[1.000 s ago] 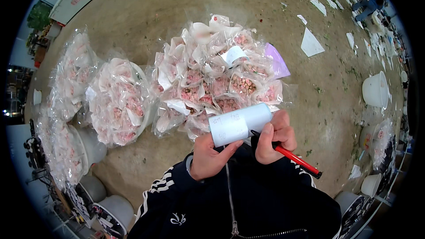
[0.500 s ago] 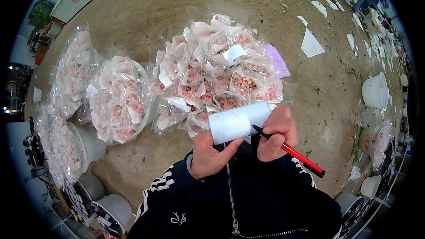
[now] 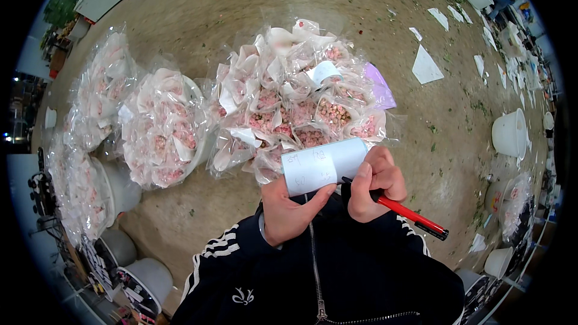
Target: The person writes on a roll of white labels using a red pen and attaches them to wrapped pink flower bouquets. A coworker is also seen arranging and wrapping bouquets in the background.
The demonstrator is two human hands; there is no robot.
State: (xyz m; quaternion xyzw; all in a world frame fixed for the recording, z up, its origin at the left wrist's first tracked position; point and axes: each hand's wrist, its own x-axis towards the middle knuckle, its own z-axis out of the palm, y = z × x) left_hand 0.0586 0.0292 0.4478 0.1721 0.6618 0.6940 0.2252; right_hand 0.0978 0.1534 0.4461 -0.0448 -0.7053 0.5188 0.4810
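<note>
My left hand (image 3: 292, 212) holds a roll of pale blue-white labels (image 3: 310, 168) by its lower left end, the thumb lying along its lower edge. Handwriting in pen shows on the roll's surface. A red marker pen with a black tip and end (image 3: 406, 210) is gripped in my right hand (image 3: 377, 185), its tip at the roll's lower edge. Just beyond the roll stands a large cluster of pink flower bouquets (image 3: 301, 102) in white paper and clear wrap. A curled pale label (image 3: 325, 72) and a purple sheet (image 3: 377, 87) rest among them.
More wrapped pink bouquets (image 3: 159, 138) stand in white buckets to the left. White buckets (image 3: 509, 129) line the right side. Paper scraps (image 3: 427, 66) and leaf bits litter the floor. A person in dark blue (image 3: 501, 0) is far off at the upper right.
The marker's tip has moved slightly down toward the roll's lower edge, and its rear end has shifted right. My left hand keeps its hold on the roll. The view has shifted a little.
</note>
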